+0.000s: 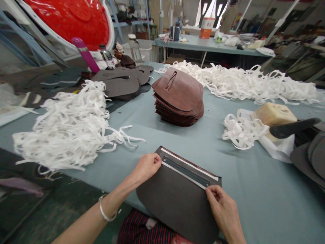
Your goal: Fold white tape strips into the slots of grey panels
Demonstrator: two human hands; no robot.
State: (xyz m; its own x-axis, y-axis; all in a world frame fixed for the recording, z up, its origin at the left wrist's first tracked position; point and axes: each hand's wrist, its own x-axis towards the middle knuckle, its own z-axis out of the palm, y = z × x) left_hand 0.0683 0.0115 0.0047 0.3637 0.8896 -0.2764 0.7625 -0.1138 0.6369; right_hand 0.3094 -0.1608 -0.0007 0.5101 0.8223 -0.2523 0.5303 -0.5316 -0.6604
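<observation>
A dark brown leather piece [175, 203] with a slot and two white tape strips along its top edge lies at the table's near edge. My left hand [147, 166] has its fingers curled and pinches the piece's upper left corner by the tape. My right hand [223, 210] pinches the end of the lower white strip at the piece's right side. A stack of reddish-brown leather pieces [179, 98] stands at the table's middle, beyond the hands.
A heap of white paper strips [68, 125] lies to the left, another [243, 81] stretches across the back, a smaller one [241, 130] sits right. A tan block [274, 115] and dark leather pieces [122, 81] lie nearby. A grey-blue table [243, 176] carries all.
</observation>
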